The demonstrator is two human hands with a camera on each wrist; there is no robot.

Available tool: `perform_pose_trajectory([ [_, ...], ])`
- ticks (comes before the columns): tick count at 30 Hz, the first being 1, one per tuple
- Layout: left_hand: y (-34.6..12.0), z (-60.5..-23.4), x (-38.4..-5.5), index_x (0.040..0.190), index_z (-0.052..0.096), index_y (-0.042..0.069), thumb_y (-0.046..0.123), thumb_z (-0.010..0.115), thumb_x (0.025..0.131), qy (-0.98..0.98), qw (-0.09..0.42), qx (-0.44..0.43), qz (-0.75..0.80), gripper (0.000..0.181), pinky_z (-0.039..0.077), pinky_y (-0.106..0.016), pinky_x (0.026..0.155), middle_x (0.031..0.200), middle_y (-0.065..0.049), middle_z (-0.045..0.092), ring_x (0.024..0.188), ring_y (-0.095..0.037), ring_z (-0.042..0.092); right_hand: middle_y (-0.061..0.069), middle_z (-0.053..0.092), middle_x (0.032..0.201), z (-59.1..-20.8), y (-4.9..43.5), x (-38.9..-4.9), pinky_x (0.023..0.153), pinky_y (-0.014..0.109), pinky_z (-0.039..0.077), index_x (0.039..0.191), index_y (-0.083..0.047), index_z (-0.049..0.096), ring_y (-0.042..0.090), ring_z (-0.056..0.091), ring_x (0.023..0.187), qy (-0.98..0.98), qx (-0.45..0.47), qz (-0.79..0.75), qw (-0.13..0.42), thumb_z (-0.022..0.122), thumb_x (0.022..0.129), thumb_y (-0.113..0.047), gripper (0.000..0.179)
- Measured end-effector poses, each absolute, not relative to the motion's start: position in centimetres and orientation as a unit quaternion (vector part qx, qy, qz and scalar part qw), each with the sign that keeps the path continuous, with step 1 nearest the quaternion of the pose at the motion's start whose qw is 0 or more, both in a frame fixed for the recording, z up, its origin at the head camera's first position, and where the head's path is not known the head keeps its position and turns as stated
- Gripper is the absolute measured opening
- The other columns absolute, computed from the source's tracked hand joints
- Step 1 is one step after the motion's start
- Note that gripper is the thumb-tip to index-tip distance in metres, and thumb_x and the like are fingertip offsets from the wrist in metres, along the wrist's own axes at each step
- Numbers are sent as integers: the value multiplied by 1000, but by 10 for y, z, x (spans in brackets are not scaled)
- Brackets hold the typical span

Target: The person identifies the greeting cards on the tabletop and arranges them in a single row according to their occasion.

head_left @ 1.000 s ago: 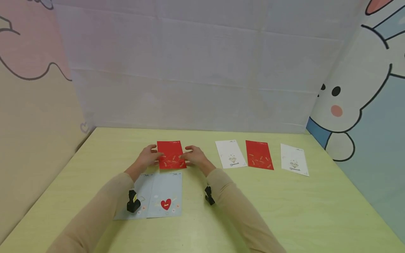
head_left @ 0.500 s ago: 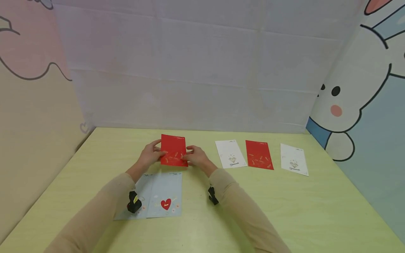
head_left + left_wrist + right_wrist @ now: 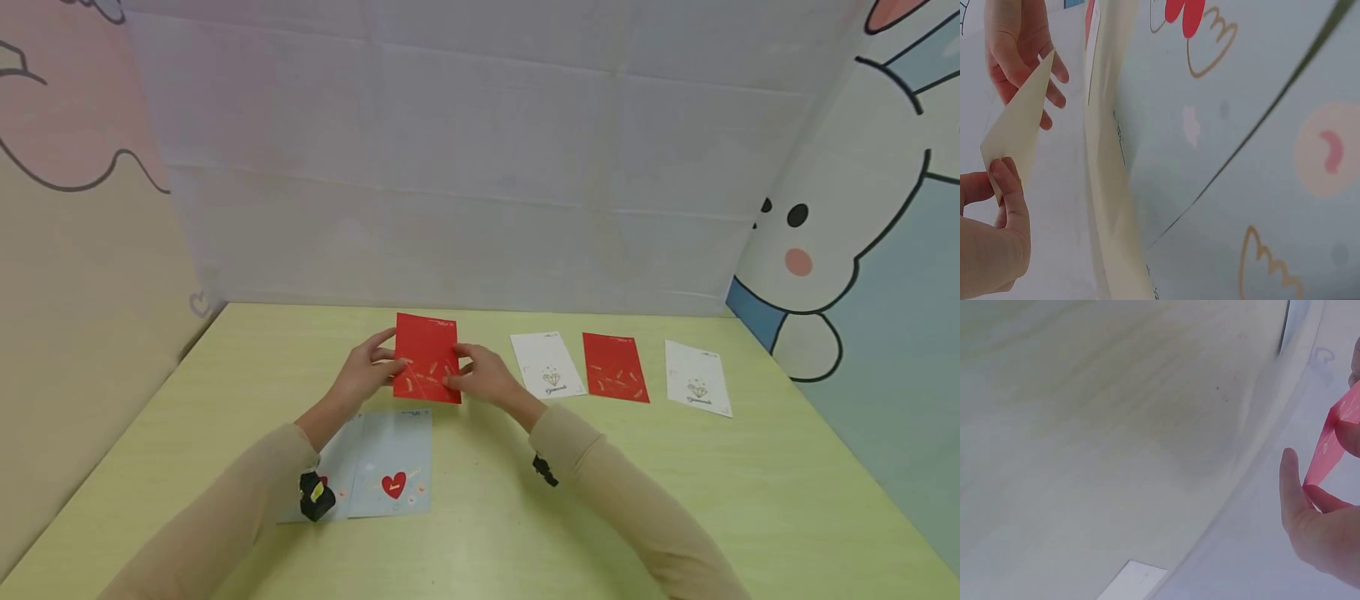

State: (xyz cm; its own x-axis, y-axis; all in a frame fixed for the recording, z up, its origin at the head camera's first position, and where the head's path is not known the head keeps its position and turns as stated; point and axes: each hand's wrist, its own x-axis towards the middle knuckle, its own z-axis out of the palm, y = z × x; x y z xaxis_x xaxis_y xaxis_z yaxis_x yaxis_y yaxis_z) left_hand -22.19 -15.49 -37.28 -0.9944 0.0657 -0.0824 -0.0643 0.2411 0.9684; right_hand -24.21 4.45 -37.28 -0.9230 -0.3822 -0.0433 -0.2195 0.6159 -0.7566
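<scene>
Red card (image 3: 426,350) held up off table (image 3: 480,542) betw. both hands, printed face to person.
L hand (image 3: 363,377) pinches its L edge, R hand (image 3: 483,375) its R edge; thumbs on front. Just nearer person than hands: 2 blue cards (image 3: 393,446) side by side, L one partly hidden by L sleeve (image 3: 232,483). Well R of R hand, row: white card (image 3: 543,358), 2nd red card (image 3: 617,367) close by, then 2nd white card (image 3: 697,375), all flat.
</scene>
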Motion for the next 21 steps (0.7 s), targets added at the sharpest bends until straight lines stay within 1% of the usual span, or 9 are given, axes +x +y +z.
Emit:
perform_pose_trajectory([
  [6,-146,-372,-209,139,26,12,12,57,87,767,46,7,640,61,46,-34,76,110,-17,53,85,-22,60,10,43,123,-369,65,-228,65,23,47,131,-2,38,24,54,95,888,-229,-395,62,67,79,-19,62],
  [12,-134,-372,-195,138,28,15,11,58,86,748,44,18,661,60,46,-36,76,107,-15,55,85,-23,61,7,41,126,-367,84,-217,67,25,48,133,-4,35,23,53,97,875,-241,-417,55,68,78,-18,66],
  [17,-125,-373,-187,137,29,16,10,58,86,735,49,34,676,60,47,-34,74,107,-15,56,83,-23,61,6,44,122,-366,97,-208,68,24,48,132,-5,38,21,52,97,879,-252,-402,36,69,77,-21,65],
  [21,-119,-375,-181,137,29,12,10,60,84,742,56,41,666,61,48,-34,72,106,-14,56,79,-22,62,6,45,120,-365,107,-202,68,23,47,131,-4,39,22,52,98,881,-268,-388,33,69,77,-23,65],
])
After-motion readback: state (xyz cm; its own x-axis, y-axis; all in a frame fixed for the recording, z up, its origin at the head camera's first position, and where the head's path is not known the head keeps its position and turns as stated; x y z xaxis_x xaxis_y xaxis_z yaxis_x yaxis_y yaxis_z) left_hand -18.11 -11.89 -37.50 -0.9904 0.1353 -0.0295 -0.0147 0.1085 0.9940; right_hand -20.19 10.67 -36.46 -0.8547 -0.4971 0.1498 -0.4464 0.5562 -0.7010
